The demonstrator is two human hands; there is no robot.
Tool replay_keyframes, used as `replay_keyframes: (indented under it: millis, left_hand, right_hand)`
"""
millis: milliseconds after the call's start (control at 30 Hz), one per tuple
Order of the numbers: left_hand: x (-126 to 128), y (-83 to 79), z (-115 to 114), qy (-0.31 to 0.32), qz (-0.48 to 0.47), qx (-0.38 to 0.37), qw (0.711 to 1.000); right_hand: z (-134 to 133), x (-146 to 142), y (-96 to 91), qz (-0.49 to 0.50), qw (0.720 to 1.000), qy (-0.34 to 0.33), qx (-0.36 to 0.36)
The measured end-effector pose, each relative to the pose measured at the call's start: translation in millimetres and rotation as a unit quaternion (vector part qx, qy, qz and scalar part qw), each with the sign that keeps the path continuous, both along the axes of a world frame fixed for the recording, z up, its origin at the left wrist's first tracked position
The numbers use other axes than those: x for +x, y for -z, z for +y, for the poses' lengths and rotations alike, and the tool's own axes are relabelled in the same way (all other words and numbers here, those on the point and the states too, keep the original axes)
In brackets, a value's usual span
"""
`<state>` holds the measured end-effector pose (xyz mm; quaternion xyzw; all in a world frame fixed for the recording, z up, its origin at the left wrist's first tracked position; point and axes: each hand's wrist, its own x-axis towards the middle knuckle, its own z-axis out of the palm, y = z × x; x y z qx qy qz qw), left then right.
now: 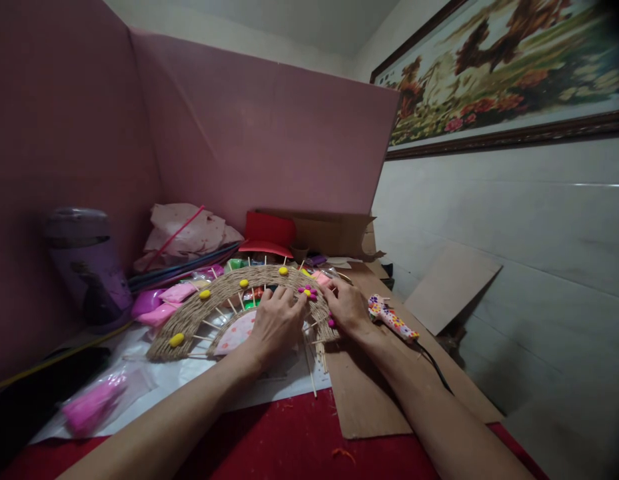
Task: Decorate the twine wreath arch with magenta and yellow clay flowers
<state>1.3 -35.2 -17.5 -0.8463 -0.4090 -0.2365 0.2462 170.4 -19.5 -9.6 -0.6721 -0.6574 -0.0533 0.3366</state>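
A fan-shaped piece of twine woven over thin sticks (226,287) lies in front of me, with yellow clay ovals (204,294) spaced along its band. My left hand (279,321) rests over it, fingers bent and closed, the fingertips at a clay flower (308,292) with magenta petals and a yellow centre. Just right of the flower, my right hand (348,307) is curled at the band's right side, fingertips drawn together. What either hand pinches is hidden. A magenta clay bit (331,320) shows beside my right hand. A spotted pale pink panel (236,333) fills the fan's inner part.
A patterned glue gun (393,319) with a black cord lies on cardboard (369,393) at right. Pink clay packets (94,403) and a purple tumbler (89,267) stand at left. Behind are a red box (270,230) and pink board walls (269,133). Red cloth (269,440) covers the front.
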Motion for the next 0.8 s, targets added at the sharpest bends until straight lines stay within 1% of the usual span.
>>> replay_keyframes:
  millis: [133, 233, 367, 500, 800]
  left_hand:
    - [8.7, -0.8, -3.3, 0.026, 0.011, 0.019, 0.999]
    - [13.3, -0.4, -4.0, 0.026, 0.008, 0.017, 0.999]
    - [12.6, 0.4, -2.8, 0.027, -0.005, 0.018, 0.999]
    - [11.6, 1.2, -1.7, 0.028, -0.008, 0.033, 0.999]
    - [10.8, 3.8, -1.0, 0.028, -0.022, 0.029, 0.999]
  right_hand:
    - [-1.9, -0.9, -2.1, 0.012, 1.000, -0.004, -0.008]
    - [-3.0, -1.5, -3.3, 0.015, 1.000, -0.004, -0.005]
    - [-3.1, -1.7, -3.9, 0.006, 1.000, 0.003, 0.003]
    - [-2.3, -1.2, -2.5, 0.012, 1.000, -0.007, 0.010]
    - [-0.7, 0.4, 2.2, 0.006, 1.000, -0.007, 0.024]
